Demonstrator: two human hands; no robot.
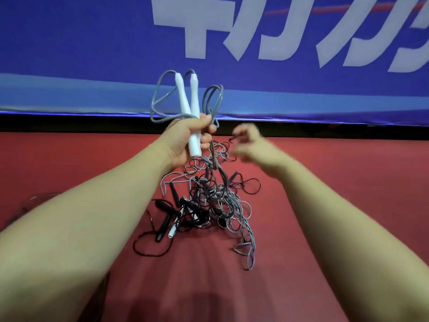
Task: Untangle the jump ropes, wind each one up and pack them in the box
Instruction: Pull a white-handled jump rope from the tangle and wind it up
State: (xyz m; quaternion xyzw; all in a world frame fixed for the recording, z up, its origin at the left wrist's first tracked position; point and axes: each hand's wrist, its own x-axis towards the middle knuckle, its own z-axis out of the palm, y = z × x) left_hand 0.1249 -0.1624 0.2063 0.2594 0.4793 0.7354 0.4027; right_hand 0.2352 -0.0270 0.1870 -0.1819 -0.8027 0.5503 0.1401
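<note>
Gripping both white handles [189, 98] together, the left hand [185, 140] was clenched round them and held up in front of the blue banner [92, 43], with a few loops of the grey cord [160, 94] bunched above the fist. From there the cord dropped straight down into the tangle [209, 201], which sat on the red floor [325, 182] between the two forearms. A couple of black handles [166, 223] poked out of its left side. Over to the right, the right hand [250, 145] was just a blur near the far edge of the pile. Its fingers looked curled close to a dark cord end, but honestly I couldn't tell if it was holding anything. The box wasn't in shot at all. My take: this was early days, one rope half freed and the rest a mess. I'd keep the handles locked in that fist and use the free hand to follow the grey strand down, lifting other loops off it instead of yanking. Pulling hard would probably just cinch the knots tighter.
</note>
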